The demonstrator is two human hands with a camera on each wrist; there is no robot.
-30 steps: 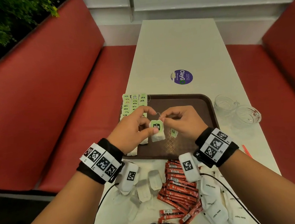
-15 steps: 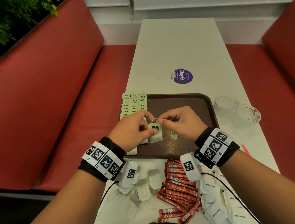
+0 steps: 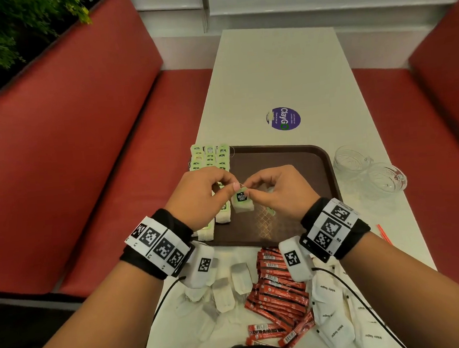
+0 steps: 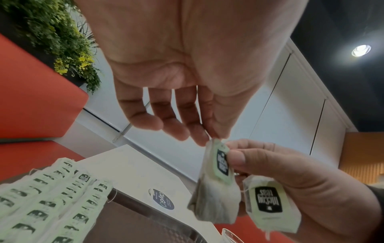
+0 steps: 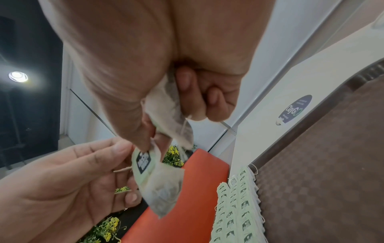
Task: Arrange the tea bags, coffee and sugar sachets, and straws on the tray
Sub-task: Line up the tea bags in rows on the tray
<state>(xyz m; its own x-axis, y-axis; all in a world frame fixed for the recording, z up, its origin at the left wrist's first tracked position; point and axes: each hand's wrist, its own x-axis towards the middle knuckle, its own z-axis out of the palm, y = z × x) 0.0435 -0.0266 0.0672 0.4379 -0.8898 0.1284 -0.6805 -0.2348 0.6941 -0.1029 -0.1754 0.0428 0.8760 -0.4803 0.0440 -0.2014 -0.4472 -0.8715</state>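
Above the brown tray (image 3: 298, 154), both hands meet on one tea bag (image 3: 242, 200). The left hand (image 3: 197, 195) pinches its top between thumb and forefinger, the other fingers (image 4: 145, 118) loosely extended. The right hand (image 3: 282, 190) pinches the green tag there too — and curls its remaining fingers round a second tea bag (image 4: 270, 207). Rows of tea bags (image 3: 209, 159) lie along the tray's left edge; red coffee sachets (image 3: 279, 293) and white sugar sachets (image 3: 333, 319) sit on the tabletop (image 3: 275, 68) nearer the person than the tray.
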